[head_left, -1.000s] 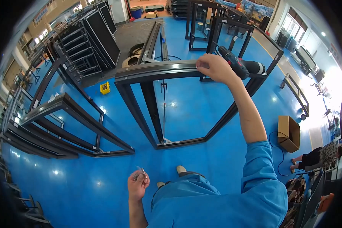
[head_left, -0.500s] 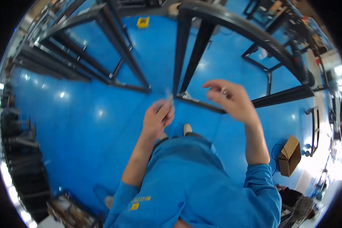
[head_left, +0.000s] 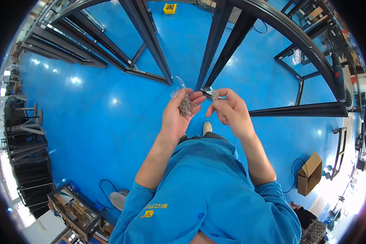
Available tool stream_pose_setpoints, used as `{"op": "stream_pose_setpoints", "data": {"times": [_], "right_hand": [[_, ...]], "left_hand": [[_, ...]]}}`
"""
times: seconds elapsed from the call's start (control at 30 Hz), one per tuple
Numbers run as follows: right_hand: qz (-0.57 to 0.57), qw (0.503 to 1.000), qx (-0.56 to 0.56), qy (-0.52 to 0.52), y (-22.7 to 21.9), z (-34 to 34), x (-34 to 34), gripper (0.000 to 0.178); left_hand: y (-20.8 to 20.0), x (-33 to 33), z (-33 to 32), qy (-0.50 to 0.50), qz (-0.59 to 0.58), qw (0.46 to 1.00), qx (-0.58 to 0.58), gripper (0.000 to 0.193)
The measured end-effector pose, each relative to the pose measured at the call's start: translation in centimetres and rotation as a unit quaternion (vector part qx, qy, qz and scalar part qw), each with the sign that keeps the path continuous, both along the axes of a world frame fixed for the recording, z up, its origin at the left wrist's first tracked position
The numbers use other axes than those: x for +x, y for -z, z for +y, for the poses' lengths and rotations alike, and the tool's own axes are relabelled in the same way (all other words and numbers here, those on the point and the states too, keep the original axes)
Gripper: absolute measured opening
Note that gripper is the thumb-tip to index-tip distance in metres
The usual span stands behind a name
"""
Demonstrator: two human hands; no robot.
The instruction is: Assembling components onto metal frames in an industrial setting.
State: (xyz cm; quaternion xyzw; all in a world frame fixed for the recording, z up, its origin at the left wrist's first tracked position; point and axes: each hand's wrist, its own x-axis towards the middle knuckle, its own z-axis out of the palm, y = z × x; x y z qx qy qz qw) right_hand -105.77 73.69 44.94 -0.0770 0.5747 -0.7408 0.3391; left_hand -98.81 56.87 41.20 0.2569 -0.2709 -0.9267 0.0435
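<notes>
My left hand (head_left: 174, 118) is turned palm up, with a small clear plastic bag (head_left: 186, 106) of small metal fasteners, probably screws, resting in it. The bag's loose end sticks up past the thumb. Close by on the right, my right hand (head_left: 235, 117) pinches something small, whitish and shiny between thumb and forefinger, too small to make out. A narrow gap separates the two hands. Both are held in front of my body, over the blue floor.
Ahead stand a dark metal frame (head_left: 148, 42) on the left and another dark frame (head_left: 227, 44) on the right. A yellow bin (head_left: 169, 8) sits far off. An opened cardboard box (head_left: 309, 175) lies at right; a loaded cart (head_left: 79, 209) stands at lower left beside a cable.
My left hand has turned palm up, showing the bag. My right hand has come left and down, nearer to it. The view has shifted, so the frames sit higher and further right.
</notes>
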Motion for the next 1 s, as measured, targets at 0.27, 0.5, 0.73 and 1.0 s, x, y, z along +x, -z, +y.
{"op": "stream_pose_setpoints", "data": {"times": [0.27, 0.5, 0.73, 1.0], "right_hand": [[0.354, 0.918, 0.181, -0.005, 1.9, -1.1, 1.2, 0.019], [0.468, 0.841, 0.272, 0.019, 2.7, -2.2, 1.6, 0.016], [0.499, 0.763, 0.409, 0.044, 5.1, -2.6, 1.6, 0.016], [0.517, 0.784, 0.323, 0.119, 2.2, -0.3, -1.7, 0.005]], "left_hand": [[1.0, 0.2, 0.3, -0.023, 0.031, 0.994, 0.098, 0.026], [2.0, 0.0, 0.7, -0.040, 0.031, 0.995, 0.091, 0.025], [3.7, -0.2, 2.2, -0.012, 0.050, 0.999, -0.005, 0.024], [1.6, -1.1, 1.9, 0.003, 0.040, 0.999, 0.008, 0.022]]}}
